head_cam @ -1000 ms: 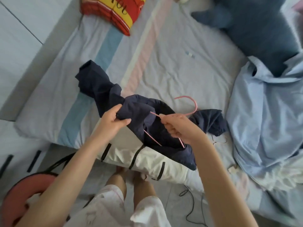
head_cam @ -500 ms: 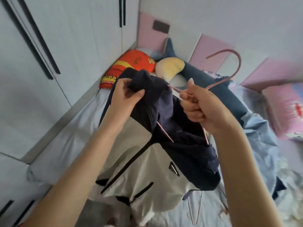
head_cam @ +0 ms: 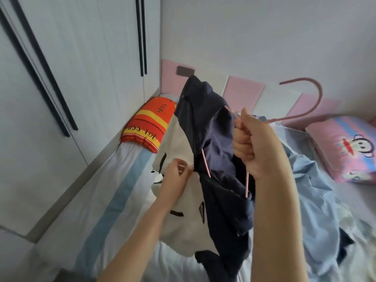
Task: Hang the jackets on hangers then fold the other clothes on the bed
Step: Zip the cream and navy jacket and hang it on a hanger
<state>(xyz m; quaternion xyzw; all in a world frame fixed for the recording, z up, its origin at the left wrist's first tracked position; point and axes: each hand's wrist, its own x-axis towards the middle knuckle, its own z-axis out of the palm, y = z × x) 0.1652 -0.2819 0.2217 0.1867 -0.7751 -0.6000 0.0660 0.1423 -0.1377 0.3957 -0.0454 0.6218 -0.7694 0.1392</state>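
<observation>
Red-and-yellow pillow (head_cam: 146,127) fabric at the far left corner of the bed (head_cam: 126,180) is being overlapped by the raised jacket (head_cam: 211,123). A second ago this navy-and-white garment was lying at the bed's near edge. Now it is being held up clear of the sheet, above the middle of the bed. From this it is being judged that the threading is nearly done and the weight is being carried by the hanger. Only straightening and hanging up are probably being left for this jacket.

The left hand (head_cam: 177,173), which was gripping the collar half a second ago, is now being used lower down, at the white front panel. Its fingers (head_cam: 183,166) are being closed against the thumb in a small pinch on that panel's edge, beside the zip line.

Inside the open front, two thin pink bars of the hanger (head_cam: 320,93) are being shown. The right hand (head_cam: 254,147) is being clenched in a full fist round the hanger's neck, just below the hook. The hook itself is being pointed up and to the right.

Further right, a crumpled pale blue sheet (head_cam: 305,180) is being left across the bed's right side. A pink cartoon cushion (head_cam: 345,147) is being kept near the far right corner.
</observation>
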